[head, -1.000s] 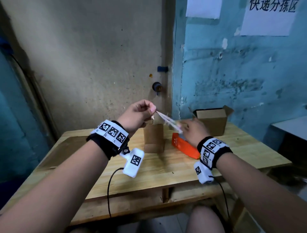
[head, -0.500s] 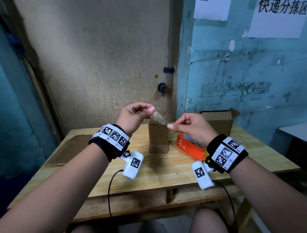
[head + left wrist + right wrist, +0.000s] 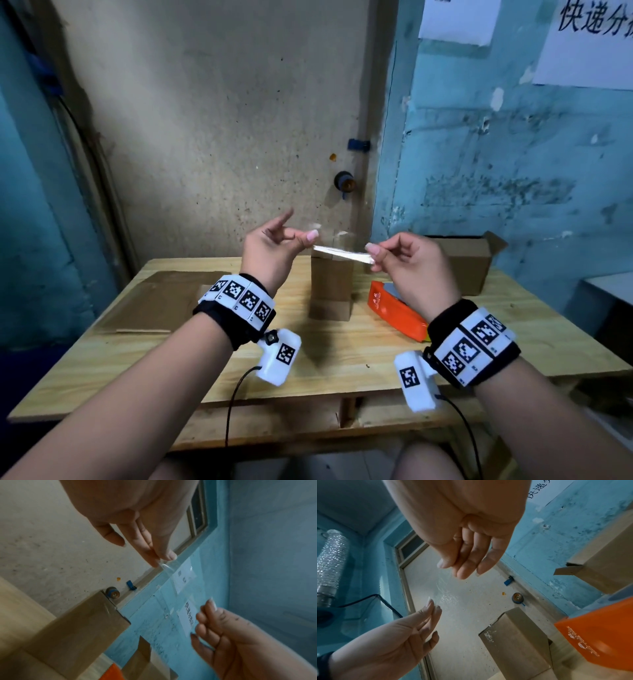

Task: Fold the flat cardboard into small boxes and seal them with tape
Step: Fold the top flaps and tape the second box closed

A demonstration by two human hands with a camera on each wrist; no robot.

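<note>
A clear tape strip (image 3: 342, 255) is stretched level between my hands, just above a small upright cardboard box (image 3: 330, 287) in the middle of the wooden table (image 3: 171, 359). My left hand (image 3: 310, 241) pinches the strip's left end between thumb and fingers, with the index finger raised. My right hand (image 3: 371, 251) pinches the right end. In the left wrist view the tape strip (image 3: 178, 582) runs from my left fingertips (image 3: 161, 559) down toward the right hand (image 3: 214, 622), beside the box (image 3: 82, 622). An orange tape dispenser (image 3: 394, 308) lies to the right of the box.
A larger cardboard box (image 3: 469, 260) with open flaps stands at the back right against the blue wall. Flat cardboard (image 3: 154, 301) lies on the table's left side. A door with a round knob (image 3: 344, 183) is behind the table.
The tape has come off the dispenser. My hands met above the small box, then drew apart and rose slightly, pulling the strip taut between them.
</note>
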